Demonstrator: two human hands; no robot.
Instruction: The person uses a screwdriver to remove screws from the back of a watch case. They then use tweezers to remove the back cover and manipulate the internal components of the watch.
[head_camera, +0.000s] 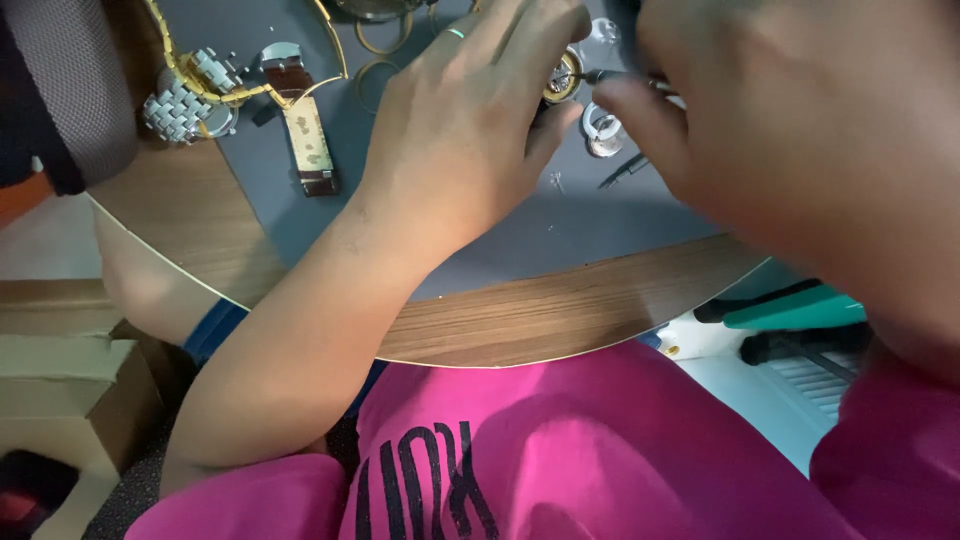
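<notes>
we lean over a round wooden table (520, 320) with a grey work mat (560, 225) laid on it, likely so that small parts show up and don't roll away. our pink shirt with dark lettering fills the bottom of the view; we leave the letters unread. at the lower left stand plain brown cardboard boxes (60, 370), with no label we can see.

our right hand (800, 130) is closed around a thin metal tool (620, 76), pinched near its tip, which points at the small round gold-rimmed watch part (563, 77). our left hand (470, 120), a ring on one finger, grips that part between fingertips and thumb at the mat's far side, seemingly to steady it for the tool.

on the mat's left lie a brown leather strap (305, 135) and a silver link bracelet (185, 100), set aside well apart from the hands. just beside the held part lie a small silver ring piece (603, 130) and a dark slim tool (622, 172).
</notes>
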